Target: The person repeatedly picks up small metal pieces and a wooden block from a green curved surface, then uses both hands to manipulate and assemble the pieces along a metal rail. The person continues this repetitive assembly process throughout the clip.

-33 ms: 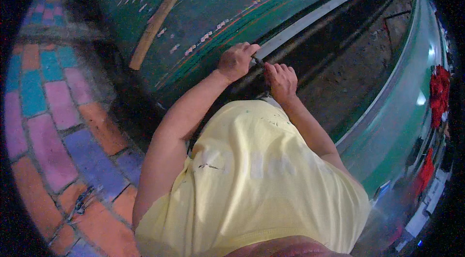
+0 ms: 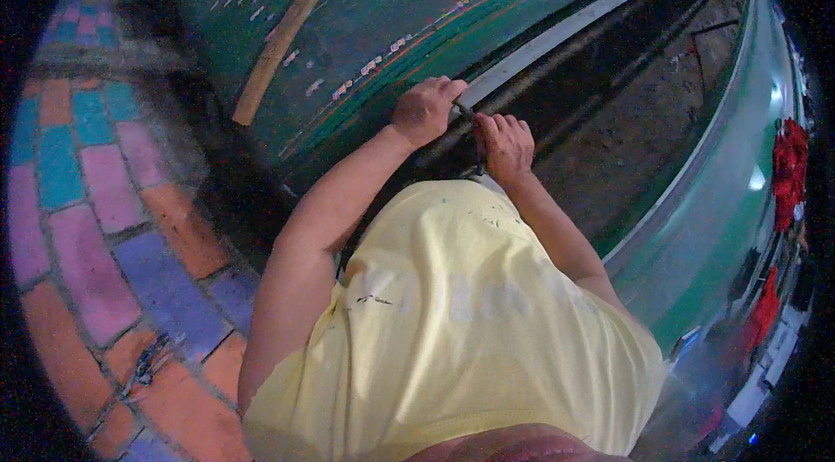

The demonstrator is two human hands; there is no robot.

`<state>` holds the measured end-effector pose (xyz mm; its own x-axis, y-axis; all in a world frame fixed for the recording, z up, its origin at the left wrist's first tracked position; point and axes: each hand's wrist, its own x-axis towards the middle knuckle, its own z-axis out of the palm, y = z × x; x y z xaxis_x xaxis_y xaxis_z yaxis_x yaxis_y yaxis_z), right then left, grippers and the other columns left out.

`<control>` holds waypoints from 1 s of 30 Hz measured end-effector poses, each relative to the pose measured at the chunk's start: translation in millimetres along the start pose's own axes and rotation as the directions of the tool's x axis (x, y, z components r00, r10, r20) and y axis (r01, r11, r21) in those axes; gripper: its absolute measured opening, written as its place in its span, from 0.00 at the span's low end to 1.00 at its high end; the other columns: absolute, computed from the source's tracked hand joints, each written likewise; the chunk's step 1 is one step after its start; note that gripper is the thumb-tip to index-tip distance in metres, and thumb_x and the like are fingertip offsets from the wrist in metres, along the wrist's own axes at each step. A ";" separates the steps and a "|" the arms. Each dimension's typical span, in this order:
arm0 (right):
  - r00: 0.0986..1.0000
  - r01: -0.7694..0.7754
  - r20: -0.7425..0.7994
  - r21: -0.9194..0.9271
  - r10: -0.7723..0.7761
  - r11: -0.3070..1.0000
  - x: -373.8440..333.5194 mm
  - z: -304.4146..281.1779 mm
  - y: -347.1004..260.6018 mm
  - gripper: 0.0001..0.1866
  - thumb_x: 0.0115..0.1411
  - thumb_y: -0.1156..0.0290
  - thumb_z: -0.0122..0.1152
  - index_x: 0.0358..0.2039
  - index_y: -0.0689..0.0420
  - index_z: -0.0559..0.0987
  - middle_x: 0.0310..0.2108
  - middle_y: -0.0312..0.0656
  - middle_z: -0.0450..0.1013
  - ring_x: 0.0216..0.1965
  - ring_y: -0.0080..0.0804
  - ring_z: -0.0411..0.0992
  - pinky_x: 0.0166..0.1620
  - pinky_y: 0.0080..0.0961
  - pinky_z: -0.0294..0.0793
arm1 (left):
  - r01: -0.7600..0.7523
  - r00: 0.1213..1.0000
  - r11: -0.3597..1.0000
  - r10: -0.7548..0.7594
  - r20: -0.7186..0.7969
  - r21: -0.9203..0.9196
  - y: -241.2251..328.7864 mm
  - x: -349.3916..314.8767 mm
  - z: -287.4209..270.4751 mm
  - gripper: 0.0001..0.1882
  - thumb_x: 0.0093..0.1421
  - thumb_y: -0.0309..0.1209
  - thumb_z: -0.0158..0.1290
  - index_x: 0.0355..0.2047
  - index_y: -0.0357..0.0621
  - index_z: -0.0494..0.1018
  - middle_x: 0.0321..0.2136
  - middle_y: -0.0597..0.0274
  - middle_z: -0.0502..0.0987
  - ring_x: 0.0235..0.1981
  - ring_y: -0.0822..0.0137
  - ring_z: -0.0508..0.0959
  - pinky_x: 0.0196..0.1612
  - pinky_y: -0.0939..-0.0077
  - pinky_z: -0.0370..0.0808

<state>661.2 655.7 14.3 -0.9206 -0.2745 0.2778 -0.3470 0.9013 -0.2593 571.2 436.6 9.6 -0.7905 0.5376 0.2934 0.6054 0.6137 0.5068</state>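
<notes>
My left hand (image 2: 424,112) is closed at the near end of a long pale metal rail (image 2: 544,40), its fingertips curled over the rail's edge. What lies inside those fingers is hidden. Close beside it, my right hand (image 2: 506,147) grips a short dark metal bar (image 2: 466,110). The bar slants across the small gap between my hands, its upper end by my left fingertips. A dark length also shows below my right thumb; whether it belongs to the same piece I cannot tell.
A long green table (image 2: 391,27) carries rows of small pale printed pieces and a wooden strip (image 2: 287,44). Right of the rail runs a dark gap, then another green table (image 2: 696,210). Red cloth (image 2: 790,170) hangs at far right. Painted paving (image 2: 96,257) lies at left.
Both hands stay in place. Slightly more of the dark piece shows between my hands and below my right thumb.
</notes>
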 end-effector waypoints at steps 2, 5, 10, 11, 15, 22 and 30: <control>1.000 -0.015 -0.014 0.052 0.016 0.999 -0.8 5.3 4.4 0.18 0.66 0.65 0.66 0.55 0.50 0.85 0.42 0.41 0.84 0.45 0.46 0.82 0.47 0.46 0.77 | -0.002 1.000 1.000 0.002 0.011 -0.014 -0.9 2.4 3.0 0.19 0.65 0.24 0.55 0.56 0.50 0.75 0.45 0.53 0.81 0.51 0.42 0.83 0.52 0.45 0.83; 0.998 -0.066 0.006 0.155 0.066 0.986 -6.8 15.8 7.0 0.17 0.66 0.64 0.68 0.54 0.50 0.85 0.42 0.42 0.84 0.45 0.48 0.82 0.46 0.45 0.78 | -0.011 1.000 1.000 0.012 0.024 -0.023 -4.5 2.2 4.5 0.18 0.65 0.23 0.55 0.54 0.49 0.75 0.45 0.52 0.80 0.51 0.42 0.83 0.51 0.45 0.83; 0.969 -0.235 0.150 0.311 0.197 0.921 -10.5 38.1 17.5 0.11 0.69 0.66 0.70 0.49 0.54 0.83 0.39 0.42 0.84 0.40 0.43 0.82 0.42 0.39 0.80 | -0.014 0.999 1.000 0.014 0.048 -0.013 -12.2 4.8 6.0 0.17 0.64 0.22 0.54 0.54 0.47 0.74 0.46 0.51 0.81 0.51 0.41 0.83 0.52 0.46 0.83; 0.942 -0.334 0.168 0.539 0.290 0.773 -11.1 43.3 18.3 0.10 0.71 0.66 0.71 0.48 0.55 0.82 0.36 0.39 0.81 0.38 0.37 0.79 0.41 0.35 0.77 | -0.002 0.999 1.000 0.003 0.053 -0.020 -8.3 5.7 5.9 0.17 0.64 0.22 0.54 0.54 0.47 0.74 0.46 0.51 0.81 0.51 0.41 0.83 0.52 0.46 0.83; 0.849 -0.458 0.315 0.838 0.424 0.296 -11.1 43.1 1.6 0.11 0.75 0.64 0.72 0.43 0.56 0.80 0.32 0.29 0.73 0.36 0.20 0.68 0.41 0.26 0.70 | -0.012 1.000 0.999 0.012 0.008 -0.030 -6.4 3.2 7.4 0.16 0.64 0.22 0.54 0.52 0.46 0.73 0.44 0.50 0.80 0.50 0.41 0.83 0.51 0.45 0.83; 0.563 -0.645 0.761 0.649 0.323 -0.405 -5.8 53.4 19.1 0.10 0.78 0.62 0.66 0.43 0.54 0.81 0.24 0.28 0.64 0.25 0.19 0.59 0.30 0.25 0.57 | -0.032 0.999 0.998 0.032 0.004 -0.063 -6.2 5.5 5.1 0.16 0.63 0.20 0.55 0.51 0.46 0.74 0.42 0.50 0.80 0.47 0.40 0.83 0.48 0.46 0.83; 0.415 -0.721 0.885 0.462 0.212 -0.516 15.3 21.5 22.9 0.06 0.77 0.64 0.66 0.47 0.52 0.83 0.22 0.26 0.62 0.20 0.18 0.56 0.23 0.24 0.50 | -0.016 0.998 0.994 0.009 -0.066 -0.109 -8.0 5.8 0.7 0.24 0.60 0.21 0.63 0.56 0.47 0.74 0.42 0.52 0.81 0.46 0.42 0.85 0.47 0.49 0.83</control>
<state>635.3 665.0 -7.3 -0.6142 -0.2195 -0.7580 0.7604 -0.4217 -0.4940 561.9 435.2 6.6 -0.7896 0.5038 0.3504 0.6042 0.5381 0.5878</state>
